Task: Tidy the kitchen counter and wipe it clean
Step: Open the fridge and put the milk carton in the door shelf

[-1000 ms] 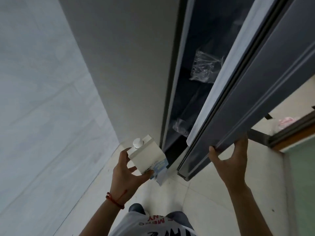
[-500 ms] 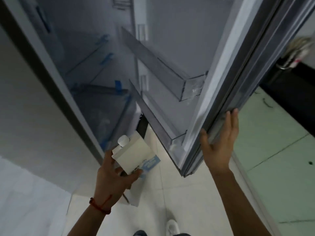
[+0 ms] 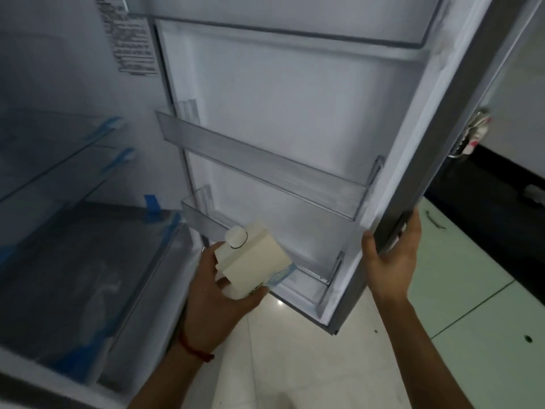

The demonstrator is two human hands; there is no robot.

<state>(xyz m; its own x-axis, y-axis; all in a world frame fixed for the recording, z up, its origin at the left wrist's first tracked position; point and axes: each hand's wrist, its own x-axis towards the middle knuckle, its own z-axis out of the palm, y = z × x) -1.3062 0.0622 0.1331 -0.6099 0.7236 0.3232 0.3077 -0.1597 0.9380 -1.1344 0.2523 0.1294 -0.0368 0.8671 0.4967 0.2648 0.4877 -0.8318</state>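
My left hand (image 3: 216, 293) grips a white milk carton (image 3: 255, 261) with a round white cap and a blue patch near its base. The carton is tilted and hovers just in front of the lowest clear door bin (image 3: 324, 286) of the open fridge door (image 3: 295, 119). My right hand (image 3: 392, 255) holds the door's outer grey edge, fingers wrapped around it. A red string sits on my left wrist.
The fridge interior (image 3: 73, 231) at left has glass shelves and a drawer taped with blue strips. A higher clear door shelf (image 3: 259, 166) runs across the door. Pale floor tiles (image 3: 324, 364) lie below; a dark counter (image 3: 486, 184) stands at the right.
The fridge door has swung wide open, showing its inner bins. My left hand has brought the carton up toward the lowest door bin. My right hand stays on the door edge.
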